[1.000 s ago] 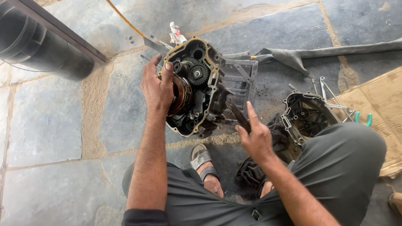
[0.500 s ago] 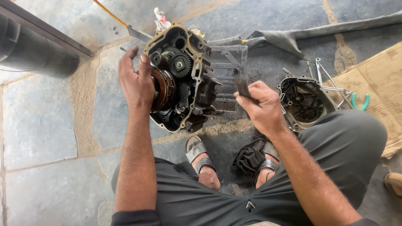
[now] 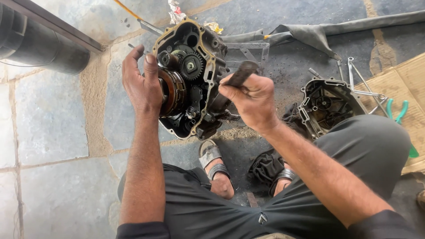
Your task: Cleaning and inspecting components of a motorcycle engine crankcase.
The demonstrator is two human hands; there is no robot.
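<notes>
Engine case (image 3: 190, 75) between both hands

engine case (image 3: 190, 75) upper centre on floor (image 3: 48, 132), between left hand (image 3: 141, 84) and right hand (image 3: 250, 99) | cover (image 3: 327, 106) right of it | wrenches (image 3: 358, 84), pliers (image 3: 396, 113) far right | pipe (image 3: 40, 48) upper left | cloth (image 3: 318, 33) along top

We note stone floor (image 3: 48, 119), open engine case (image 3: 190, 75), cover (image 3: 325, 106), cardboard (image 3: 411, 84), wrenches (image 3: 358, 82), grey cloth (image 3: 318, 31), dark pipe (image 3: 40, 48).
</notes>
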